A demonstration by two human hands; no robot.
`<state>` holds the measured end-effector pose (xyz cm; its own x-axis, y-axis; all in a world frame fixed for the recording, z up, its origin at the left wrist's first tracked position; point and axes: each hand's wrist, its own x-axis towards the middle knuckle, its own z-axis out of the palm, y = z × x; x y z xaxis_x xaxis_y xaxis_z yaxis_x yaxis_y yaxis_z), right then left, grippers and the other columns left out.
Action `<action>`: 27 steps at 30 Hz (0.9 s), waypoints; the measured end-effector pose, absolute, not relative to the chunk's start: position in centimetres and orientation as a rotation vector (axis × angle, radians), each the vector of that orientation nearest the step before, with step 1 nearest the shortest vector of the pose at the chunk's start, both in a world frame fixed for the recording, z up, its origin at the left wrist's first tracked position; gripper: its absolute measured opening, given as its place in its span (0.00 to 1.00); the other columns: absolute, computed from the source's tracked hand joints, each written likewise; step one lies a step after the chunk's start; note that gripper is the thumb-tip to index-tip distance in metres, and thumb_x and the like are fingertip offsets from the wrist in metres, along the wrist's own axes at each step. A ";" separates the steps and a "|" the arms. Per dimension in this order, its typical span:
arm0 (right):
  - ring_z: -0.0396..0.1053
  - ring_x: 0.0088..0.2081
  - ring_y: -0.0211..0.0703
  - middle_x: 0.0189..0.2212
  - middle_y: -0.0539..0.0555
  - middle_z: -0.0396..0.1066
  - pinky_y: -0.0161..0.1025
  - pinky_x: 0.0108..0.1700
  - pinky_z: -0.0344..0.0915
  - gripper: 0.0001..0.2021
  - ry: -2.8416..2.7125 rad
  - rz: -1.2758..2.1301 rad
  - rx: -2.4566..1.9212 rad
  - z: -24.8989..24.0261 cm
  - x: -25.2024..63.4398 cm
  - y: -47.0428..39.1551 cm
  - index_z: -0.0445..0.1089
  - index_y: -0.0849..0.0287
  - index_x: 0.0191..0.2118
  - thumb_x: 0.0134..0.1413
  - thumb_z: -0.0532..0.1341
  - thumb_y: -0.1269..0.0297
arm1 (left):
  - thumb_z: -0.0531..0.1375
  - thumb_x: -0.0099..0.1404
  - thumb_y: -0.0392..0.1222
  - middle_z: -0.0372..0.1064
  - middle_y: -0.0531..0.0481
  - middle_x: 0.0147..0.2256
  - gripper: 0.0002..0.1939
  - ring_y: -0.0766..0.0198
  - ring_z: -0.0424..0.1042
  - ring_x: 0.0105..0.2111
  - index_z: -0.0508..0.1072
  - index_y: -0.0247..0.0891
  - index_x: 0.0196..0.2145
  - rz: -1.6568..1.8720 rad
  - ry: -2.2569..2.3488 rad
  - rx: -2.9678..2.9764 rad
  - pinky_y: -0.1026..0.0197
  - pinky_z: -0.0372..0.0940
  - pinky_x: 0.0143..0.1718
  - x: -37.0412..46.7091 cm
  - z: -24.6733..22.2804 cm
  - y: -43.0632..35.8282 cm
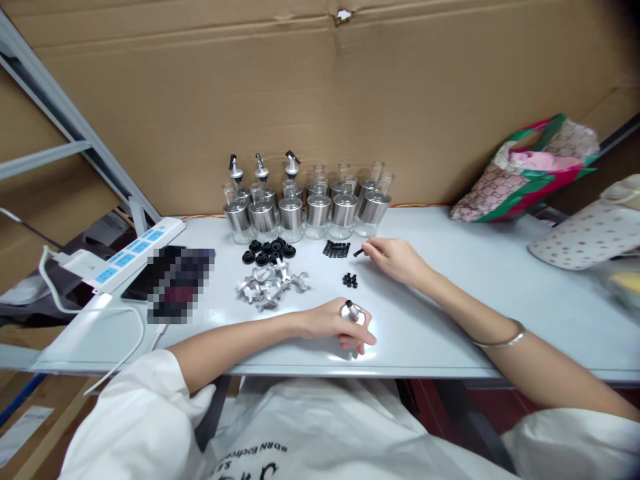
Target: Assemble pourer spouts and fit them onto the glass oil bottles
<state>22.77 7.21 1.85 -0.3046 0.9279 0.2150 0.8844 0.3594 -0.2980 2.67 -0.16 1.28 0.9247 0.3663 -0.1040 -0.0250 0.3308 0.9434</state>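
My left hand (325, 321) is closed around a silver pourer spout (353, 313) with a black piece at its tip, near the table's front edge. Pinched in the fingers of my right hand (397, 259) is a small black lever (359, 253). To its left lies a row of similar black levers (337, 249). Small black caps (350, 280) form a cluster between my two hands. Several loose silver spouts (270, 287) are heaped left of them, with black ribbed stoppers (265, 251) just behind.
Glass bottles with metal sleeves (318, 215) stand in rows at the back; three carry complete pourers (291, 163). On the left are a power strip (135, 253), a dark phone (145, 280) and white cable. A patterned bag (515, 177) and spotted white container (580, 237) occupy the right.
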 end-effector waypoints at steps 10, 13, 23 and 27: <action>0.71 0.34 0.48 0.34 0.58 0.74 0.39 0.38 0.63 0.13 -2.238 0.108 -1.513 0.6 23.0 7.8 0.68 0.61 0.45 0.59 0.50 0.68 | 0.68 0.51 0.50 0.57 0.60 0.13 0.22 0.74 0.58 0.17 0.60 0.36 0.16 0.290 0.326 1.215 0.61 0.65 0.34 2.8 1.3 -0.4; 0.69 0.38 0.49 0.35 0.59 0.72 0.42 0.43 0.65 0.12 -2.326 0.075 -1.268 0.5 23.1 7.9 0.71 0.61 0.37 0.55 0.51 0.72 | 0.68 0.52 0.49 0.58 0.60 0.14 0.22 0.74 0.59 0.18 0.60 0.36 0.17 0.287 0.329 1.211 0.60 0.65 0.35 2.8 1.2 -0.3; 0.71 0.33 0.46 0.35 0.60 0.73 0.40 0.40 0.67 0.12 -2.493 0.108 -1.341 0.4 23.4 7.8 0.74 0.62 0.35 0.57 0.53 0.68 | 0.67 0.53 0.47 0.59 0.60 0.14 0.20 0.73 0.62 0.19 0.62 0.36 0.18 0.294 0.343 1.218 0.60 0.66 0.36 2.7 0.9 -0.2; 0.72 0.34 0.45 0.36 0.60 0.75 0.40 0.41 0.68 0.14 -2.398 0.234 -1.337 0.6 22.8 7.6 0.74 0.62 0.39 0.59 0.52 0.66 | 0.67 0.53 0.48 0.59 0.60 0.15 0.20 0.72 0.63 0.20 0.62 0.36 0.18 0.293 0.339 1.219 0.60 0.66 0.35 2.7 0.8 -0.2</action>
<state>22.83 7.57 0.58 -0.4729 0.8455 0.2480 0.7816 0.5325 -0.3248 2.69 -0.20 0.85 0.9130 0.3964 -0.0963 -0.0385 0.3187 0.9471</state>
